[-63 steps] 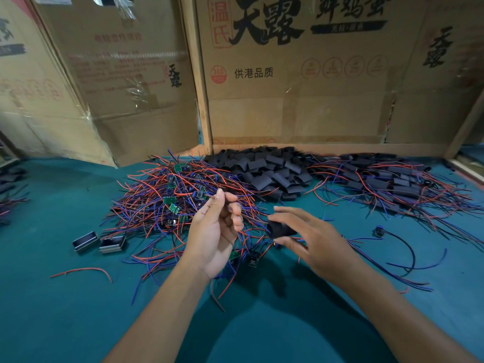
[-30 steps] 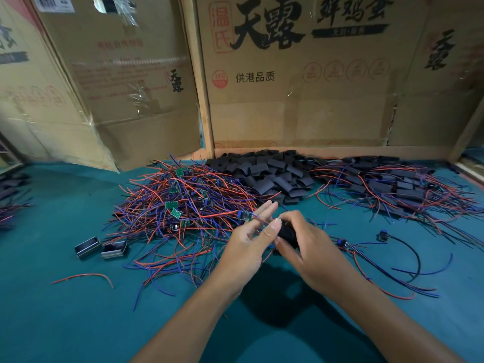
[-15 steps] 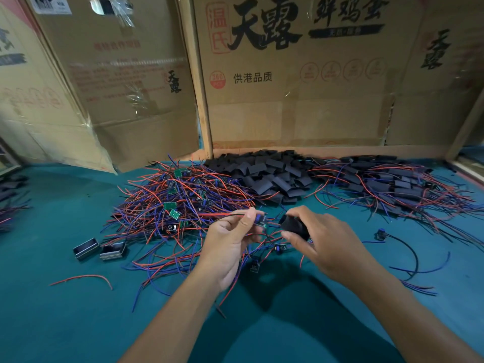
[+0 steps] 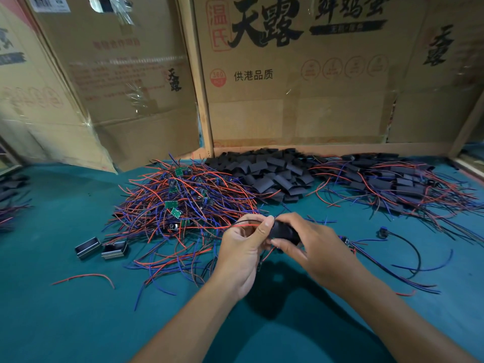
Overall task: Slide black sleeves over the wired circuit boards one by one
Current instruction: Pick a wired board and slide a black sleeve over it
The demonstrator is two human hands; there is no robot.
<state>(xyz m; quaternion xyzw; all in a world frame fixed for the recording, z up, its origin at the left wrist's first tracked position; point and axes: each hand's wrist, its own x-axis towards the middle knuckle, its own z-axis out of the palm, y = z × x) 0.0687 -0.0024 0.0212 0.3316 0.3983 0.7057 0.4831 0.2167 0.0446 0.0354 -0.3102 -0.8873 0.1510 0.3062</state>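
Observation:
My right hand grips a black sleeve above the green table. My left hand pinches red and blue wires at the sleeve's left mouth; the circuit board on them is hidden behind my fingers and the sleeve. A heap of wired circuit boards with red and blue leads lies behind my left hand. Loose black sleeves are piled at the back centre. Sleeved boards with their wires lie at the back right.
Two small metal-edged black blocks sit on the left. A lone red wire lies front left. A black-cabled part and loose wires lie to the right. Cardboard boxes wall the back. More sleeves sit at the far left edge.
My hands have closed together: the left hand brought the wired board up to the sleeve in my right hand, and the board has gone out of sight at the sleeve's mouth.

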